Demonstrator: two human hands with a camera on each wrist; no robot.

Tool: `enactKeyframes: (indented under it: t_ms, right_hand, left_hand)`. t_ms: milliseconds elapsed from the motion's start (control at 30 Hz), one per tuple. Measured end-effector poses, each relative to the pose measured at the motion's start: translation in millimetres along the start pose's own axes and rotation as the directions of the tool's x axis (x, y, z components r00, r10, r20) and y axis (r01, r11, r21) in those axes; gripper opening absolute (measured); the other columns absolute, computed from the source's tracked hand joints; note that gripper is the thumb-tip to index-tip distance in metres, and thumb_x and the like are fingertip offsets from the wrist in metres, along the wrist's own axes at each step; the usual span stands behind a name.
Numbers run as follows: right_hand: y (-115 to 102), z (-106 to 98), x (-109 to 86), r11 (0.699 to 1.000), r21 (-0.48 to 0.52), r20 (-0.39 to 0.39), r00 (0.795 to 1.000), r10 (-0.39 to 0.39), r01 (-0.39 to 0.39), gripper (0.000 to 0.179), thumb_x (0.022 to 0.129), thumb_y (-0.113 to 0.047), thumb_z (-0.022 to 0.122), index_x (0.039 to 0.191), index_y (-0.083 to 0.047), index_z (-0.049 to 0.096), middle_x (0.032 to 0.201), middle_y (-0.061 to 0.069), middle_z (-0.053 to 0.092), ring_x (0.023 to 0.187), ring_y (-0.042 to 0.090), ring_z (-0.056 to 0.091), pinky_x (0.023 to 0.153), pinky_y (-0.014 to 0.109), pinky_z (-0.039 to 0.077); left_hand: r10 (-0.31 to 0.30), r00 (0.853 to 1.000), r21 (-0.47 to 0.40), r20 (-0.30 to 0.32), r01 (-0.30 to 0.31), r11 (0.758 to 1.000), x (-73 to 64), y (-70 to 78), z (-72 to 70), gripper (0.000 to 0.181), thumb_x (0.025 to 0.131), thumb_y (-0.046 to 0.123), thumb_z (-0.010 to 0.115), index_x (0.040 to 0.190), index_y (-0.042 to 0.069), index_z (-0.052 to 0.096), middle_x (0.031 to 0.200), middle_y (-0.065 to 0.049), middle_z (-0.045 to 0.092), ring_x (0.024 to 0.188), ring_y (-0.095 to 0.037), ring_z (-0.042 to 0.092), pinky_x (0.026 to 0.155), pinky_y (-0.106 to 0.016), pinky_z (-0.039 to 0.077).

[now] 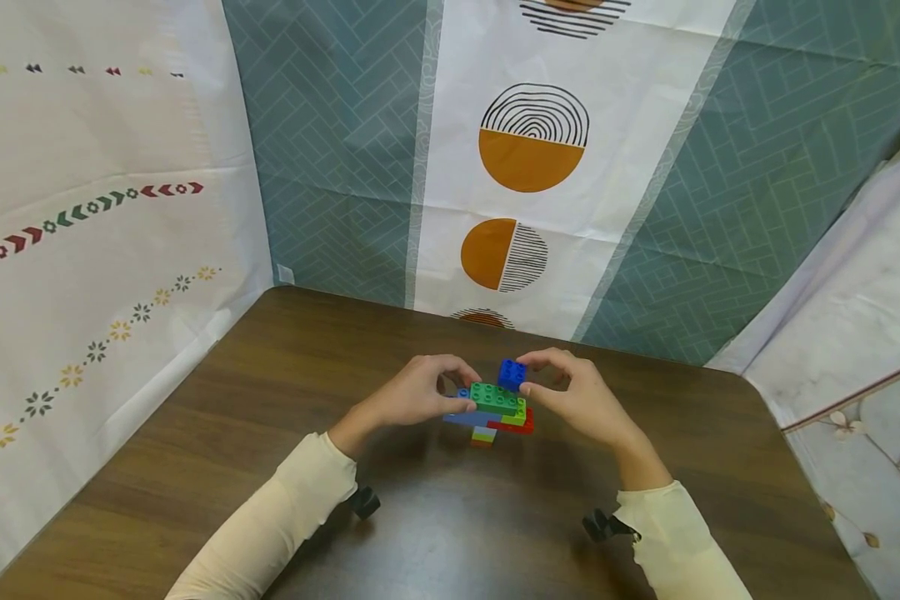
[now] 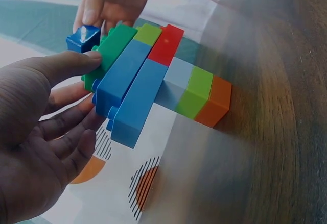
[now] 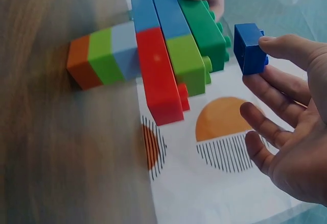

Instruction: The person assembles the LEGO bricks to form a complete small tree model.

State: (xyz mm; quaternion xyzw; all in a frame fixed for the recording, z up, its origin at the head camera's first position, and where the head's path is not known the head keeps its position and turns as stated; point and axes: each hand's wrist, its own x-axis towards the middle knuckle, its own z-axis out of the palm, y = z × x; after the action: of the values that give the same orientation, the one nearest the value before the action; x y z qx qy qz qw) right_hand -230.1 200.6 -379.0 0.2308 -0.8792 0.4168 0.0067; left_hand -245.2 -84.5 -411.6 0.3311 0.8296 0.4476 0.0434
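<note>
A tower of toy building bricks stands on the table, with a narrow column of orange (image 2: 214, 101), lime (image 2: 194, 92) and pale blue (image 2: 175, 83) bricks at its foot. Above the column spread longer blue bricks (image 2: 138, 106), a red brick (image 3: 159, 78) and a lime brick (image 3: 188, 63). A long green brick (image 1: 493, 398) tops the tower; my left hand (image 1: 427, 392) pinches its left end between thumb and fingertips. Studs up, a small dark blue brick (image 1: 512, 375) is pinched in my right hand (image 1: 585, 396), just above the green brick's right end and apart from it in the right wrist view.
The brown wooden table (image 1: 450, 533) carries the tower near its far side. Behind its back edge hangs a patterned cloth (image 1: 345, 208); white cloths (image 1: 105, 317) border the sides. Black wrist mounts (image 1: 365, 502) jut inward from both cream sleeves (image 1: 292, 500).
</note>
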Motion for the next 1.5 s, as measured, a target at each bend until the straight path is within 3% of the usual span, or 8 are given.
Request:
enactKeyframes:
  t_ms: [233,533,900,1300,1500]
  right_hand:
    - [-4,11,-1.1,0.999,-0.006,0.024,0.999,-0.046,0.047,0.032,0.093,-0.024,0.077,0.125,-0.021,0.070,0.125,0.000,0.071,0.115,0.020,0.057,0.094,0.044,0.047]
    - [-5,17,-2.3,0.999,0.005,0.043,0.998,-0.049,0.049,0.032,0.093,-0.022,0.077,0.124,-0.021,0.070,0.124,0.000,0.071,0.113,0.024,0.057,0.093,0.049,0.048]
    - [-1,20,-5.7,0.997,-0.022,0.022,0.997,-0.069,0.069,0.033,0.092,-0.023,0.079,0.125,-0.023,0.070,0.122,-0.002,0.070,0.111,0.021,0.057,0.091,0.041,0.047]
    - [-4,20,-5.8,0.997,-0.026,0.013,0.997,-0.073,0.073,0.032,0.092,-0.024,0.079,0.124,-0.025,0.071,0.121,-0.003,0.070,0.113,0.022,0.057,0.092,0.042,0.047]
    - [-4,21,-5.9,0.997,-0.030,0.012,0.997,-0.070,0.070,0.032,0.092,-0.025,0.079,0.123,-0.026,0.071,0.121,-0.004,0.070,0.114,0.023,0.057,0.092,0.042,0.046]
  left_hand:
    - [0.014,1.000,0.020,-0.013,-0.014,1.000,0.3,-0.1,0.6,0.033,0.090,0.026,0.081,0.118,0.013,0.072,0.110,-0.001,0.073,0.099,-0.016,0.066,0.083,-0.026,0.059]
    - [0.025,0.999,0.032,-0.025,-0.025,0.999,0.0,-0.1,1.4,0.034,0.090,0.027,0.081,0.117,0.011,0.072,0.109,-0.002,0.074,0.097,-0.014,0.066,0.080,-0.022,0.058]
    - [0.017,1.000,0.030,-0.024,-0.016,0.999,-0.5,-0.3,2.9,0.033,0.089,0.026,0.082,0.118,0.011,0.072,0.109,-0.002,0.074,0.097,-0.017,0.066,0.078,-0.022,0.058]
    - [0.020,0.999,0.048,-0.028,-0.018,0.999,0.4,1.3,2.7,0.033,0.090,0.026,0.082,0.118,0.012,0.073,0.110,-0.001,0.074,0.097,-0.015,0.066,0.077,-0.022,0.058]
    - [0.049,0.997,0.032,-0.057,-0.047,0.998,0.1,2.2,6.1,0.040,0.091,0.027,0.080,0.126,0.012,0.069,0.117,-0.001,0.073,0.102,-0.015,0.065,0.083,-0.030,0.060]
